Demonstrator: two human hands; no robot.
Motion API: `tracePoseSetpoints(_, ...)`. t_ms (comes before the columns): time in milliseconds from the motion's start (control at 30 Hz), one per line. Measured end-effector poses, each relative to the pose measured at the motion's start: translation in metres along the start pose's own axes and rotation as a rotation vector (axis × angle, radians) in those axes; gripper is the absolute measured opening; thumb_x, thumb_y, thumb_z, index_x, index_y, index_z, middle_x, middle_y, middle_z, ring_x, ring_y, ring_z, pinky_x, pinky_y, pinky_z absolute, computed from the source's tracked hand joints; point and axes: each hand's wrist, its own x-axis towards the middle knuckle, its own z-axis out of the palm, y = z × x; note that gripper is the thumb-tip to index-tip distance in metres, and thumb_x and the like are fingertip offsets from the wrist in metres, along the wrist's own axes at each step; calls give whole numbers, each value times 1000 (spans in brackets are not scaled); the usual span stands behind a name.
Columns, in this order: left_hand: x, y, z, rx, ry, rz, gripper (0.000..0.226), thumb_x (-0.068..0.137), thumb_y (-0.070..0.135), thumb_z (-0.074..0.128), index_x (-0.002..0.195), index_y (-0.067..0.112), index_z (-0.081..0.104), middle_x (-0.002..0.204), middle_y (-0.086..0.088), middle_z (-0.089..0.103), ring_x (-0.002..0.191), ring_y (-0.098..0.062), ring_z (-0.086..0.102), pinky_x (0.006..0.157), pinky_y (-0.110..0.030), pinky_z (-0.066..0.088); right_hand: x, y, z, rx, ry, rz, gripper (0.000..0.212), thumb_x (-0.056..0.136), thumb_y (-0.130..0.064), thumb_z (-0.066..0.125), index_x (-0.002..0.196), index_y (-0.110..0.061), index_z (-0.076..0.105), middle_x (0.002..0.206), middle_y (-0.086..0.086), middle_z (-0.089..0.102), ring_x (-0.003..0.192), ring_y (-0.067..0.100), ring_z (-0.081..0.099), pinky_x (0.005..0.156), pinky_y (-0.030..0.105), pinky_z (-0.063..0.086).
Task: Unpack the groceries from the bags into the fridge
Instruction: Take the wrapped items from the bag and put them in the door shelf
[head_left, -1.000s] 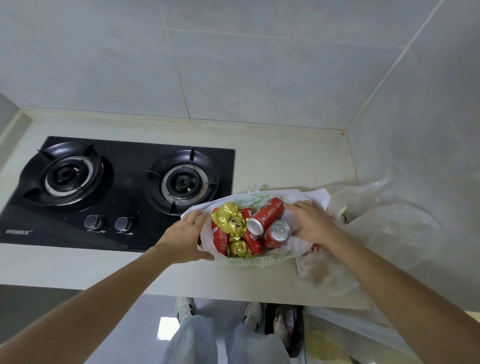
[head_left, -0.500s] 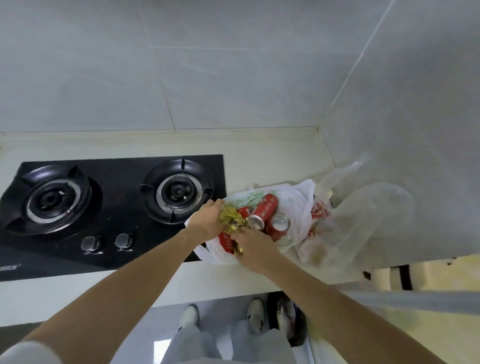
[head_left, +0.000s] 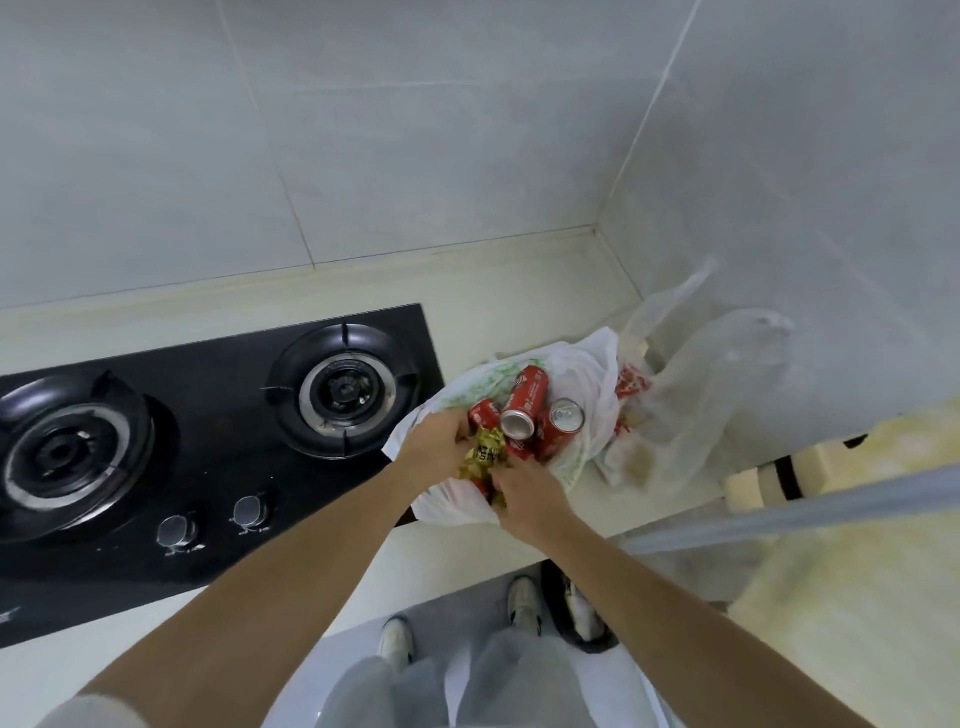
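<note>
Gripping the gold foil packets (head_left: 483, 457) from both sides, my left hand (head_left: 436, 441) curls over their top while my right hand (head_left: 524, 493) pinches their lower end, inside the open white bag (head_left: 587, 374). Red cans (head_left: 530, 410) lie just beyond my fingers; the stove (head_left: 208, 415) sits left of my left hand.

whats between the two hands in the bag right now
In the head view, a crinkled gold packet lies between the left hand and right hand, both gripping it inside the white bag.
</note>
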Motion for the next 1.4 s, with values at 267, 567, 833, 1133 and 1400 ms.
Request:
tracePoseSetpoints(267,-9,1,-5,-4,-3,142,22,91,13,59,73,12,45,68,0,48,67,-21,44,64,-47,44,-9,-13,21,3,49,70,65,85,-5,74,144,-18,49,152,8,39,140,34,41,101,45,54)
tracePoseSetpoints(567,-22,11,-44,-60,56,319,18,103,23,52,88,23,41,69,-4,58,61,-29,54,62,-47,50,-33,-9,-21,152,226,151,48,85,-40,61,129,-22,59,135,5,41,124,30,47,91,43,53)
tracePoseSetpoints(833,-41,114,-113,-45,117,622,12,105,22,52,95,26,47,66,-3,63,55,-25,60,56,-45,51,-100,11,-112,397,620,212,43,74,-22,68,117,-25,69,119,2,59,114,31,59,94,45,55)
tracePoseSetpoints(1133,-114,340,-105,-77,123,1039,11,101,20,60,94,27,55,67,7,63,60,-18,62,62,-43,54,-297,83,-207,477,1045,379,41,76,-15,76,116,-24,71,108,-8,57,90,12,64,84,36,56)
tracePoseSetpoints(1400,-250,519,-17,-208,-90,1400,19,100,13,59,90,28,54,64,-3,58,58,-25,55,57,-40,48,-524,124,-209,351,1340,683,41,72,-16,75,111,-28,71,106,-6,61,91,16,67,84,43,58)
